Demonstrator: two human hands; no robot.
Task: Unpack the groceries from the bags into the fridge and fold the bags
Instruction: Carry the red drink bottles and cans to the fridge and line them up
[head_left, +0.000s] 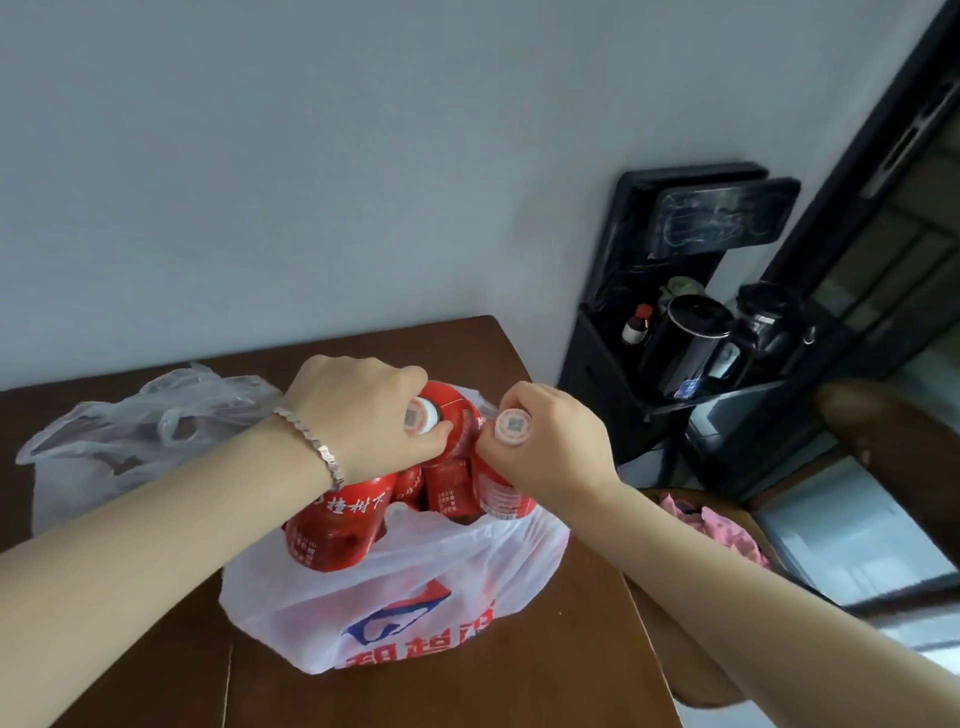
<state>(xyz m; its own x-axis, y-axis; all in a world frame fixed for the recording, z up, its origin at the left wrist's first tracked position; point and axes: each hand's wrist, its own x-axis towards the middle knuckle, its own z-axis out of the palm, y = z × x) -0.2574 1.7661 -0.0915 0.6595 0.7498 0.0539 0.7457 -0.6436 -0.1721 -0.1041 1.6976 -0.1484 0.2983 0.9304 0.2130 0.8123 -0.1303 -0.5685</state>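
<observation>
Red bottles: several stand upright, packed together, in a white carrier bag near the right edge of the brown bench. Necks and shoulders stick out of the bag's open mouth, long axes roughly vertical.

Left hand: fingers clenched round the neck of one bottle at the back of the bag, pale cap showing. Bracelet on that wrist.

Right hand: fingers wrapped round the neck of the neighbouring bottle, just right of the first, its cap facing the camera. The two held bottles touch or nearly touch.

Key relation: both held bottles are directly under the fingers, so the way out looks straight up along their axes, clear of the bag handles. Neither hand is nearer; each has its own bottle. The others sit lower and nearer the person.

Writing: white Chinese characters on the red labels, partly hidden by the left wrist, plus fine print too small to read. A square, code-like print on each cap. The bag has a red-and-blue logo over large red Chinese characters, cut off by folds.

Clear bag lies crumpled toward the bench's back left. Black water dispenser stands beyond the right edge. No fridge in view.
</observation>
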